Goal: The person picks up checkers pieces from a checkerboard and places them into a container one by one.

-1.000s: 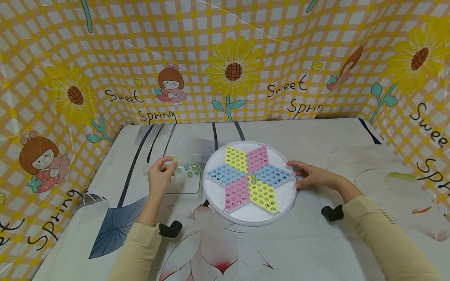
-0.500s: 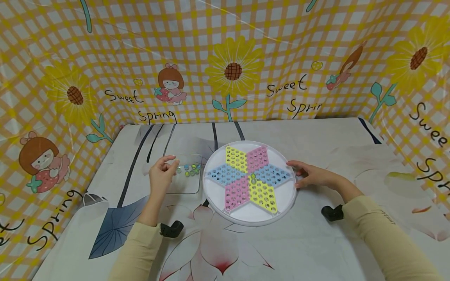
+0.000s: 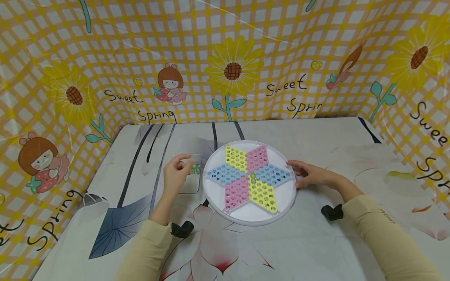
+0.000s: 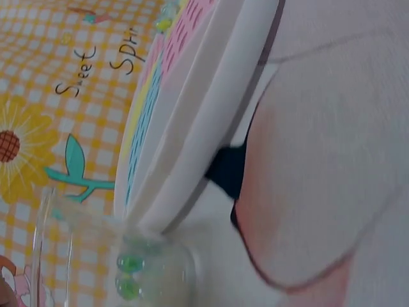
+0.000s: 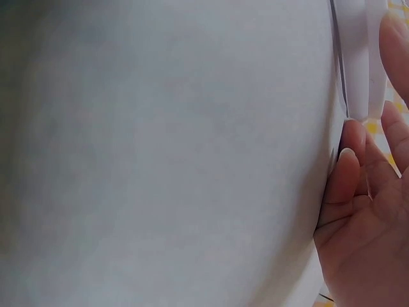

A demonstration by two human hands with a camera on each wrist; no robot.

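My left hand (image 3: 175,171) hovers over the near-left part of a clear plastic box (image 3: 191,192), its thumb and forefinger apart with nothing seen between them. Inside the box, green and blue glass marbles (image 3: 195,169) gather at the right side; the hand hides the rest. Beside it lies a round white Chinese checkers board (image 3: 217,203) with a pink, yellow and blue star. Yellow-green marbles (image 3: 253,176) sit near the star's centre. My right hand (image 3: 309,174) holds the board's right rim, and the right wrist view shows bent fingers (image 5: 345,173) against its edge.
A floral white cloth (image 3: 299,249) covers the table. Checked fabric (image 3: 197,47) with sunflowers rises at the back and sides. Black wrist devices (image 3: 182,229) stick out beside both sleeves. The box stands close to the board's left edge.
A yellow-green marble pinched in my left fingers has left them, and the marbles in the box have shifted. The left hand has then moved right over the box. My right hand stays put.
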